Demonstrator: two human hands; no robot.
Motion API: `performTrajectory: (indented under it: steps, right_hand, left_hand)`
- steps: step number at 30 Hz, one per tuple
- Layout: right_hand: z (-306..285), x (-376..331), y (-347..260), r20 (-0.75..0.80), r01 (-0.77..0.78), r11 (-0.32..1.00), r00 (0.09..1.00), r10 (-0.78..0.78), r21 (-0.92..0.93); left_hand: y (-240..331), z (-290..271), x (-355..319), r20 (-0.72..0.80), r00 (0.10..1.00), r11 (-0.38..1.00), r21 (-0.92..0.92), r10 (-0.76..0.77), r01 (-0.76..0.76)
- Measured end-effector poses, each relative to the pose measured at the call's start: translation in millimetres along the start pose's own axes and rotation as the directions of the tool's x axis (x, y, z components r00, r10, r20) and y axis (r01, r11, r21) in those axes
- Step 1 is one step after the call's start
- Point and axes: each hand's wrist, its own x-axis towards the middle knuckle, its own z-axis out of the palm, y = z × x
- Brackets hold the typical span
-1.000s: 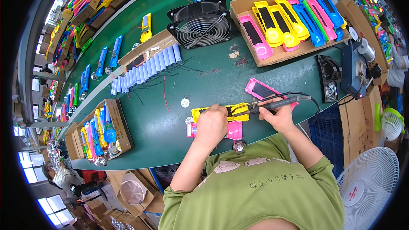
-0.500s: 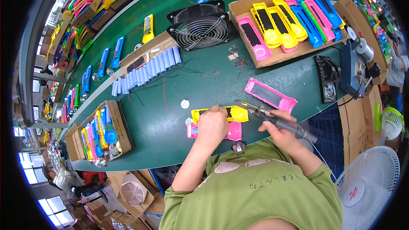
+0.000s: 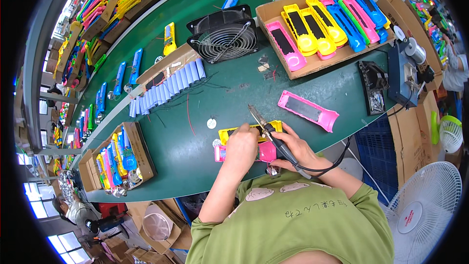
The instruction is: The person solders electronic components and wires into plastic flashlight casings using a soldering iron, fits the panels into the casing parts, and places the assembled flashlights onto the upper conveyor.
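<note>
My left hand (image 3: 243,143) is closed, its fingers pinched together over a yellow plastic casing (image 3: 273,126) and a pink plastic casing (image 3: 267,152) that lie side by side at the bench's front edge. What is between those fingertips is hidden. In my right hand (image 3: 299,150) is a soldering iron (image 3: 282,147), held by its dark handle. Its metal tip points up and left, above the yellow casing's far side. To the right lies another pink casing (image 3: 309,111) with a dark strip inside. A small round silvery part (image 3: 273,170) sits at the edge by my shirt.
Blue-grey cylinders (image 3: 168,88) with wires stand in a row beyond my left hand. Behind are a black fan (image 3: 223,41) and a cardboard box (image 3: 298,72) of coloured casings. A soldering station (image 3: 403,76) stands right; another box (image 3: 146,154) stands left. A cable trails from the iron.
My right hand has moved left with the soldering iron, its tip swinging left and away from me. The cable now loops beside my right wrist. My left hand has barely moved.
</note>
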Motion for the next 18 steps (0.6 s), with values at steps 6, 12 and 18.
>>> performTrajectory:
  steps: [6,12,18]
  right_hand:
    - [-27.2,12.7,7.8,0.074,-0.024,0.999,0.997,0.027,-0.046]
    - [-34.7,21.3,13.7,0.134,-0.046,0.999,0.990,0.045,-0.002]
    - [-26.9,-7.0,4.4,-0.131,-0.141,0.984,0.979,0.155,0.107]
  left_hand:
    - [1.0,-47.6,-17.7,0.057,0.976,0.960,-0.200,0.212,-0.197]
    - [-12.4,-1.1,-36.4,-0.170,0.923,0.925,-0.099,0.346,-0.366]
    - [-4.2,27.3,-36.3,-0.411,0.891,0.948,-0.158,0.191,-0.277]
